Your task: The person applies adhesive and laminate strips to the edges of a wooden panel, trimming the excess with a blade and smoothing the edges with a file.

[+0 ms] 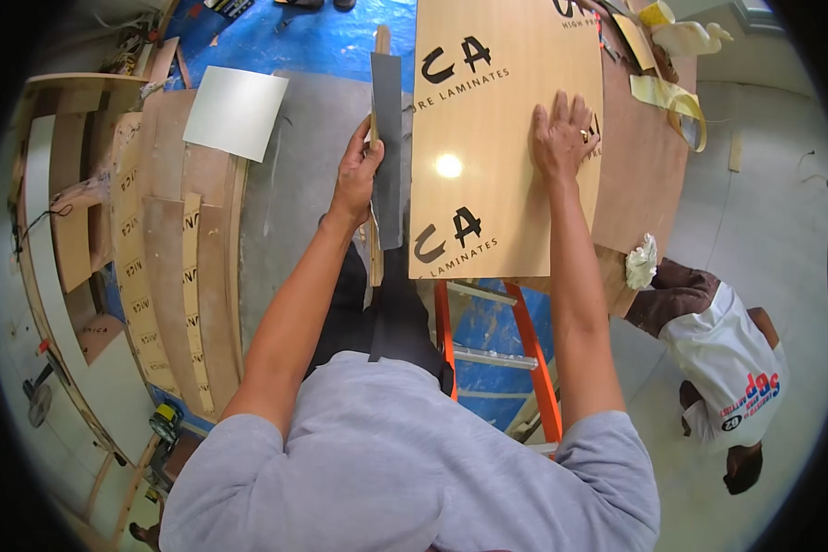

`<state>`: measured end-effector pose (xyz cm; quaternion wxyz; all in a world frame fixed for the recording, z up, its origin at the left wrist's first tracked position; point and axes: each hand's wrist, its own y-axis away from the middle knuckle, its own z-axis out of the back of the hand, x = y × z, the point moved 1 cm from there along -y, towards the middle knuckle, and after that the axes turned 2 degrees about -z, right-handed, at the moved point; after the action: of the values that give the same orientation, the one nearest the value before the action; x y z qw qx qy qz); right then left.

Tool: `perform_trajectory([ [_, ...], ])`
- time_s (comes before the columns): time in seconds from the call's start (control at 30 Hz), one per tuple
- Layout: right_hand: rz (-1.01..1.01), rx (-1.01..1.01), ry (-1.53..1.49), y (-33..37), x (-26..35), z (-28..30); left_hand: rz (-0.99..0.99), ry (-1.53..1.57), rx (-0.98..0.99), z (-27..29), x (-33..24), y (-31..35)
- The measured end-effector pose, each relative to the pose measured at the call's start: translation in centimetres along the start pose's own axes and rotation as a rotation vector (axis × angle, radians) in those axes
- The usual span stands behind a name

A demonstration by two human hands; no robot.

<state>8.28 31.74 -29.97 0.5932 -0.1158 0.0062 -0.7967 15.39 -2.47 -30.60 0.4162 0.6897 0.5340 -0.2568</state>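
Observation:
My left hand (356, 175) is closed round a narrow wooden strip (375, 262) with a grey-faced piece (388, 152) along its right side. These pieces stand out beyond my hand at both ends, just left of a large board. That board (488, 147) is covered in yellowish film with dark lettering and lies flat in front of me. My right hand (566, 138) rests on it near its right edge, palm down with the fingers spread, a ring on one finger. Whether the strip touches the board's edge I cannot tell.
The board lies on a brown worktable (649, 184) holding tape rolls and a crumpled white cloth (641, 262). An orange ladder (534, 359) stands below it. Left are a pale square sheet (235, 112) and long wooden panels (161, 276). Another person (722, 350) bends at the right.

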Motion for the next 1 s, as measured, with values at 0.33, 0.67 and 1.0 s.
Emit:
perform_trajectory([
  [0.33, -0.04, 0.051, 0.023, 0.1, 0.2, -0.1, 0.113, -0.092, 0.132, 0.0, 0.6, -1.0],
  [0.67, -0.058, 0.067, 0.022, -0.7, 1.1, 0.5, 0.336, -0.063, 0.109, -1.4, -1.7, 0.1],
  [1.0, -0.057, 0.07, 0.01, -0.8, 1.1, 0.6, 0.255, -0.094, -0.125, -0.5, 0.6, 1.8],
])
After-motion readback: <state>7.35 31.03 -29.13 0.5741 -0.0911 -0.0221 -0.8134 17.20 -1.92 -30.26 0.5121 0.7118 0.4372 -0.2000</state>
